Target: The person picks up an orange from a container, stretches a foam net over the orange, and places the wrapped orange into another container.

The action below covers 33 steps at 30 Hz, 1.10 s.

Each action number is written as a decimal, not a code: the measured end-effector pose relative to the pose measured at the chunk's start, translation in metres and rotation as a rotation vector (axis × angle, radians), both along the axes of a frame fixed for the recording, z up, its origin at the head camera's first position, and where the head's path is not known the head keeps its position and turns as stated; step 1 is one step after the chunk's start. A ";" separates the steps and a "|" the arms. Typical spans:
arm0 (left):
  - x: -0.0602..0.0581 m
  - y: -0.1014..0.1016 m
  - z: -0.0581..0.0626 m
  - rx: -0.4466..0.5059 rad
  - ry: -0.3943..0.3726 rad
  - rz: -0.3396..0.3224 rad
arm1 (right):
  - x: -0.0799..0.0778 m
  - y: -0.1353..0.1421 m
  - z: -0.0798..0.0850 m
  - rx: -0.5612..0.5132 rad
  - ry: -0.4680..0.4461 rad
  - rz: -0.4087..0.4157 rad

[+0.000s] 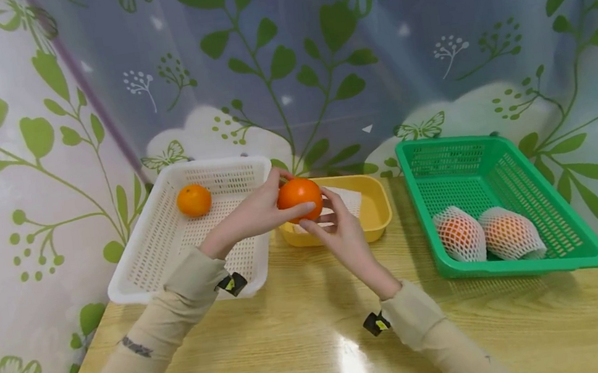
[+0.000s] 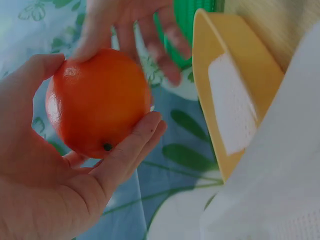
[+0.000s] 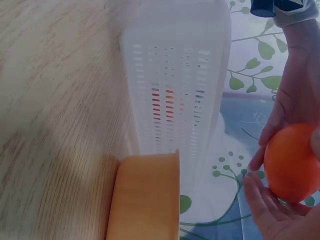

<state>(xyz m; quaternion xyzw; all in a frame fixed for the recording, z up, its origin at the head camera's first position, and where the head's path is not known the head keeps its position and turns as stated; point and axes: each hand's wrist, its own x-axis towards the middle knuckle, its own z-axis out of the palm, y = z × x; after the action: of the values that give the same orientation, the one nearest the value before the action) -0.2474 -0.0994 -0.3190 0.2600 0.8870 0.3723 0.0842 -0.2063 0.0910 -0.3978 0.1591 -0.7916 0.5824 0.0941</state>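
Just above the yellow tray, my left hand (image 1: 259,209) holds a smooth orange (image 1: 299,199) between thumb and fingers. Its small dark stem spot faces the left wrist camera. My right hand (image 1: 341,234) is close against the fruit's right side; its thumb touches the skin in the left wrist view, and its other fingers extend loosely past it. Inside the yellow tray (image 1: 376,202) lies white netted foam (image 2: 231,105), partly hidden by the hands in the head view. A second orange (image 1: 194,200) sits in the white basket (image 1: 137,262) on the left.
On the right stands a green basket (image 1: 564,203) with two fruits in white foam nets, one net-wrapped fruit (image 1: 458,234) beside another wrapped fruit (image 1: 511,233). All the containers stand on a wooden table (image 1: 274,345). Behind them hangs a leaf-patterned curtain (image 1: 293,44).
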 end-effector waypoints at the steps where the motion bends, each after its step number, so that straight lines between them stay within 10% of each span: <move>1: 0.001 0.003 -0.001 0.008 0.003 -0.011 | 0.000 0.001 0.000 -0.027 -0.002 0.005; 20: 0.045 0.036 -0.020 -0.042 0.139 0.013 | 0.018 0.056 0.008 -0.042 -0.054 0.216; 28: 0.069 0.061 -0.042 -0.028 0.237 0.113 | 0.026 0.074 0.001 0.044 -0.059 0.211; 33: 0.076 0.068 -0.061 -0.003 0.165 0.122 | 0.032 0.080 -0.009 0.140 -0.019 0.190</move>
<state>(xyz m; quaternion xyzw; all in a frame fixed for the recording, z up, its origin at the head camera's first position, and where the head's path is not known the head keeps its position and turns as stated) -0.1710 -0.0314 -0.3798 0.2351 0.9056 0.3529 -0.0114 -0.1744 0.1711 -0.4064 0.2341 -0.8126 0.5334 0.0199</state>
